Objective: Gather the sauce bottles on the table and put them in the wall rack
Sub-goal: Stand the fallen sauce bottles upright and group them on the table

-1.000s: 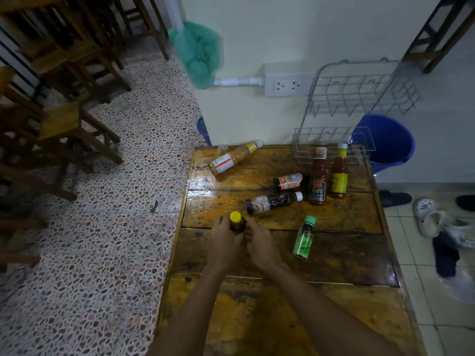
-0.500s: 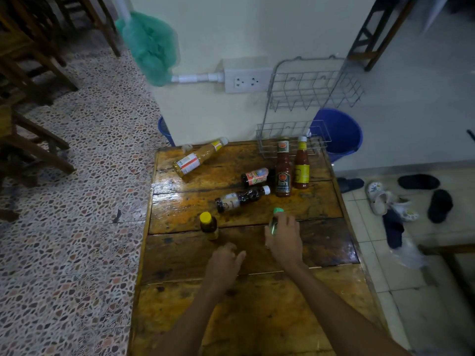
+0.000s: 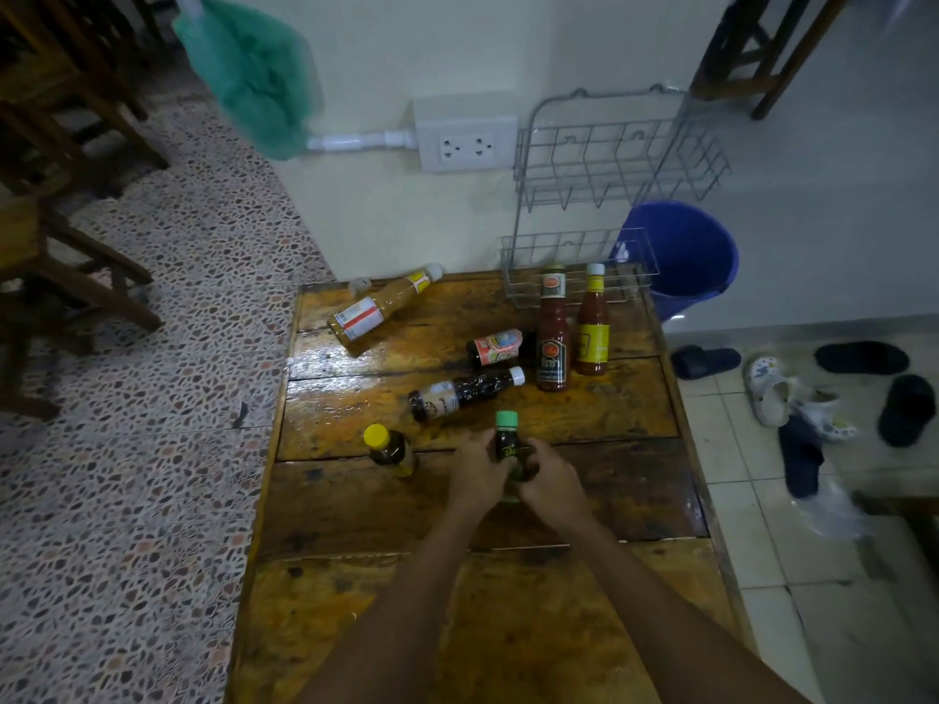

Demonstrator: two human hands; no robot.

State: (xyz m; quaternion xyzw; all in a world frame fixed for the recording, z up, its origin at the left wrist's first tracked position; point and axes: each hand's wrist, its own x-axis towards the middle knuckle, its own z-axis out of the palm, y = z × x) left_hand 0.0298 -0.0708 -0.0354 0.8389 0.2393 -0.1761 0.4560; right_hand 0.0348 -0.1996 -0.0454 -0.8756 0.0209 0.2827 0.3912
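Observation:
Both my left hand [image 3: 475, 475] and my right hand [image 3: 551, 482] are closed around a small green-capped bottle [image 3: 508, 442] standing upright at the middle of the wooden table [image 3: 508, 617]. A yellow-capped dark bottle [image 3: 388, 449] stands just left of my hands. Lying on their sides are a dark bottle with a white cap [image 3: 465, 393], a small red-labelled bottle [image 3: 495, 348] and a long orange-sauce bottle [image 3: 381, 309]. Two red sauce bottles [image 3: 553, 332] [image 3: 592, 322] stand upright at the back right. The wire wall rack [image 3: 609, 160] hangs empty behind them.
A blue bucket [image 3: 681, 256] stands on the floor right of the table's far corner. Sandals and shoes [image 3: 792, 398] lie on the tiled floor at right. Wooden chairs [image 3: 61, 205] fill the left. A wall socket [image 3: 465, 144] and a green bag [image 3: 254, 78] hang on the wall.
My left hand left the yellow-capped bottle standing and moved right. My right hand reached the green-capped bottle; now both hands hold it, shifted slightly left.

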